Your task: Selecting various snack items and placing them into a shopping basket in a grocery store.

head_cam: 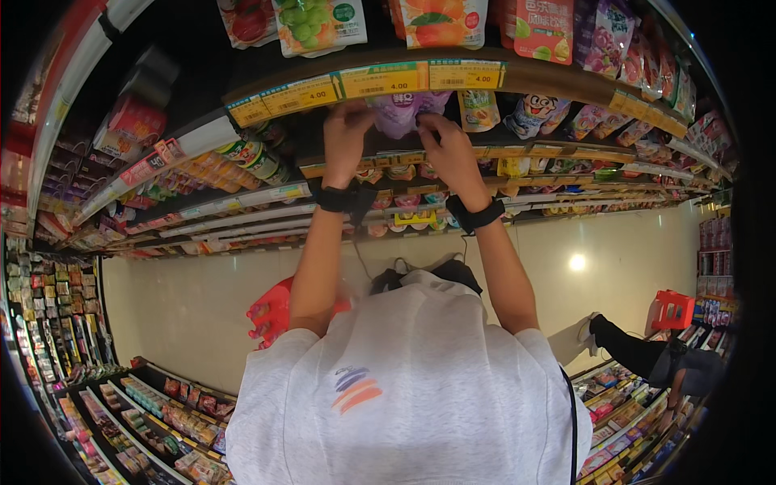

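Note:
A purple drink pouch (395,119) stands at the front of the second shelf, with another purple pouch directly to its right; their tops are hidden by the shelf edge above. The fingertips of my right hand (451,150) pinch the lower right side of the purple pouches. My left hand (345,140) is at the left side of the pouch, its fingers blurred and partly under the price strip, so its grip cannot be made out. Both wrists wear black bands. A yellow-green pouch (479,111) stands right of my right hand.
The shelf edge above carries yellow price labels (385,80), with large fruit pouches (321,27) above it. Cartoon-face pouches (530,116) stand to the right. A red shopping basket (273,309) holding items is on the floor behind me. Another person (642,354) bends at the opposite shelves.

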Action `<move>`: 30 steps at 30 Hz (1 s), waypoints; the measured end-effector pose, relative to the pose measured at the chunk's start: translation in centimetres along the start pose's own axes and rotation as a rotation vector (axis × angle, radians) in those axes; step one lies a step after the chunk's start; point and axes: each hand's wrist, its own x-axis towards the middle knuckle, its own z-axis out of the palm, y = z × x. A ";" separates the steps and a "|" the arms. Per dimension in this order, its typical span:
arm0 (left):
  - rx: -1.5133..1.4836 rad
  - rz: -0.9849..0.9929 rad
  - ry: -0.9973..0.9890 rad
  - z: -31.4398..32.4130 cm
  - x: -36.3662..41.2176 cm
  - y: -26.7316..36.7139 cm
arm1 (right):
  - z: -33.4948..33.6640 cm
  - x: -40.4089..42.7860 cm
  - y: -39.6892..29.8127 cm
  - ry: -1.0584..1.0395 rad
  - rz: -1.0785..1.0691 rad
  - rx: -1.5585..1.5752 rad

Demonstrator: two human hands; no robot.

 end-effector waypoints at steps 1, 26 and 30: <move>0.000 -0.001 -0.005 0.1 0.0 -0.1 | -0.1 0.1 0.1 0.003 0.003 -0.001; 0.639 0.255 0.147 4.1 -3.7 2.6 | -3.3 0.2 1.0 -0.107 0.027 0.113; 0.647 0.280 0.284 3.9 -9.6 3.9 | -4.1 -1.5 1.1 -0.058 0.039 0.207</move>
